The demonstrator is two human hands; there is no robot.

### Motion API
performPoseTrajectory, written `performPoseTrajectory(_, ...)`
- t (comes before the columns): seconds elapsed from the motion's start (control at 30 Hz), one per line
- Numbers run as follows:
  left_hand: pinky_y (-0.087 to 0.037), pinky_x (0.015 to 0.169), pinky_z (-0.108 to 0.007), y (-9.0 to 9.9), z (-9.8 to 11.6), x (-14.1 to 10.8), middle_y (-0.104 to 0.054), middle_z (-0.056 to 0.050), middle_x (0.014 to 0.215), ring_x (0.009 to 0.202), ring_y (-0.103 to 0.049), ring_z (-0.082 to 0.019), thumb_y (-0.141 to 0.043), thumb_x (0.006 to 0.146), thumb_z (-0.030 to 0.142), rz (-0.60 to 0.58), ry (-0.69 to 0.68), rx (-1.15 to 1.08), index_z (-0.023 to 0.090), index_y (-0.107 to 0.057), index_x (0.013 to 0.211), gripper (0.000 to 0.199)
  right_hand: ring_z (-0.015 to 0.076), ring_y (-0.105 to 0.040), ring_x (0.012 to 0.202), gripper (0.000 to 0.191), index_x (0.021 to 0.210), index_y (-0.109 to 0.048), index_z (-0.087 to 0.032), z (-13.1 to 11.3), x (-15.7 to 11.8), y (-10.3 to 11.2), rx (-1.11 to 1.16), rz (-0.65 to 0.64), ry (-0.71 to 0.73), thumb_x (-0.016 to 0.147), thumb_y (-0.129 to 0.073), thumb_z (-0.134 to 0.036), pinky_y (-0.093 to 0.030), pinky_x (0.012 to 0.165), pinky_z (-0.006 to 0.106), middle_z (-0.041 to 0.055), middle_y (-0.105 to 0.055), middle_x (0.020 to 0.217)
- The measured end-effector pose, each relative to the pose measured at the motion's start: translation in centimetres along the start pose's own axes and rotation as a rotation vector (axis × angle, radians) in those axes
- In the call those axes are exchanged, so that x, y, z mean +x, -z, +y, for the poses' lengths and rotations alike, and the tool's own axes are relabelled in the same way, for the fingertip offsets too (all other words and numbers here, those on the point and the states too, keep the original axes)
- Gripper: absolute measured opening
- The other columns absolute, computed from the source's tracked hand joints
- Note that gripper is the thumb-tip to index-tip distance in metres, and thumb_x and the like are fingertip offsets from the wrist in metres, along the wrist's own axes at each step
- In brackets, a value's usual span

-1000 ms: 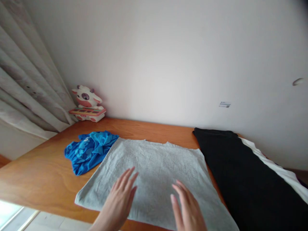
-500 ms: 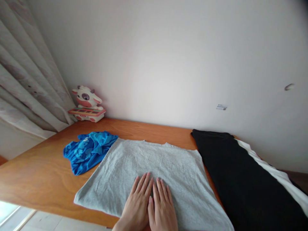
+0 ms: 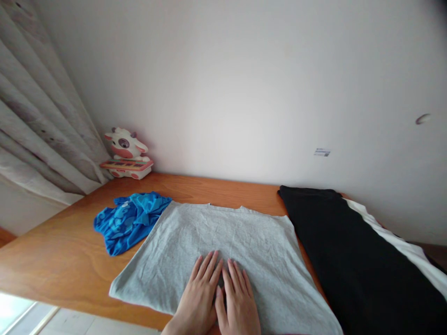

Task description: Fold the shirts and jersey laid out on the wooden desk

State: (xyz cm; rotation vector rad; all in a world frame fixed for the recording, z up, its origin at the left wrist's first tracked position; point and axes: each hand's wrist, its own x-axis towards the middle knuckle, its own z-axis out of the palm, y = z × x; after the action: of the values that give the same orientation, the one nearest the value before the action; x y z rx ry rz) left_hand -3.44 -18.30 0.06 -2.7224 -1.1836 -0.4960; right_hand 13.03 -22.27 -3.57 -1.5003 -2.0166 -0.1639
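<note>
A light grey T-shirt (image 3: 237, 232) lies spread out on the wooden table, with a few wrinkles across its middle. My left hand (image 3: 201, 293) rests flat on its near part, fingers stretched forward. Right beside it, my right hand (image 3: 237, 298) also lies palm down on the cloth, fingers extended and its thumb close to the left hand. Neither hand grips anything. A crumpled blue patterned garment (image 3: 131, 221) touches or nearly touches the shirt's far left edge.
Black folded cloth (image 3: 349, 251) lies along the right, with a white cloth (image 3: 394, 237) beside it. A cow-shaped toy keyboard (image 3: 127, 156) stands at the back left by the curtain (image 3: 45, 116). The wooden table (image 3: 52, 246) meets a white wall behind.
Both hands stay flat in the same place on the grey shirt. The camera view has tilted very slightly; the clothes lie as before.
</note>
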Motion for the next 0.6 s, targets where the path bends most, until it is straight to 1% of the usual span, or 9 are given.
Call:
performPoseTrajectory(0.1,-0.036,0.119,-0.047,0.0,0.0,0.1,-0.042,-0.006,0.159,0.145,-0.041,-0.027,-0.046,0.09,0.017,-0.015,0.001,-0.014,0.023,-0.024,0.16,0.073,0.0322,-0.054,0.134,0.059,0.153,-0.041,-0.021,-0.2,0.1,0.1,0.006,0.012,-0.012,0.097,-0.051,-0.035,-0.055,0.104,0.048,0.01,-0.048,0.153)
performPoseTrajectory(0.2,-0.039,0.117,-0.048,0.4,-0.4,0.1,-0.041,-0.007,0.159,0.145,-0.041,-0.028,-0.047,0.092,0.02,-0.037,-0.004,-0.026,0.022,-0.026,0.16,0.071,0.0317,-0.054,0.134,0.058,0.152,-0.044,-0.021,-0.3,0.1,0.3,0.001,0.014,-0.026,0.096,-0.052,-0.035,-0.054,0.104,0.048,0.0093,-0.049,0.153)
performPoseTrajectory(0.33,-0.041,0.117,-0.046,1.7,-1.4,0.0,-0.037,-0.006,0.161,0.146,-0.041,-0.026,-0.047,0.099,0.035,-0.097,-0.058,-0.033,0.023,-0.032,0.157,0.061,0.0332,-0.053,0.135,0.057,0.148,-0.049,-0.019,-0.5,0.3,0.8,-0.001,-0.01,-0.008,0.096,-0.053,-0.041,-0.054,0.104,0.049,0.0112,-0.048,0.153)
performPoseTrajectory(0.43,-0.043,0.115,-0.046,2.5,-2.3,-0.4,-0.035,-0.007,0.162,0.145,-0.042,-0.025,-0.045,0.101,0.043,-0.115,-0.098,0.003,0.025,-0.029,0.158,0.062,0.0335,-0.053,0.135,0.054,0.144,-0.054,-0.019,-0.7,0.4,0.9,0.023,0.017,-0.039,0.095,-0.055,-0.043,-0.053,0.105,0.048,0.0116,-0.049,0.152)
performPoseTrajectory(0.5,-0.044,0.113,-0.048,2.7,-2.9,-0.8,-0.035,-0.009,0.162,0.144,-0.043,-0.027,-0.045,0.101,0.046,-0.099,-0.084,0.045,0.026,-0.027,0.159,0.064,0.0329,-0.053,0.135,0.05,0.141,-0.057,-0.02,-0.8,0.4,0.8,0.032,0.034,-0.069,0.095,-0.056,-0.041,-0.053,0.105,0.048,0.0113,-0.051,0.151)
performPoseTrajectory(0.6,-0.046,0.111,-0.051,2.4,-4.5,-1.6,-0.035,-0.011,0.162,0.143,-0.044,-0.03,-0.048,0.099,0.05,-0.064,-0.011,0.103,0.029,-0.028,0.158,0.066,0.0323,-0.054,0.134,0.051,0.141,-0.056,-0.02,-0.7,0.2,0.5,0.028,0.023,-0.039,0.094,-0.057,-0.039,-0.054,0.104,0.047,0.0119,-0.051,0.151)
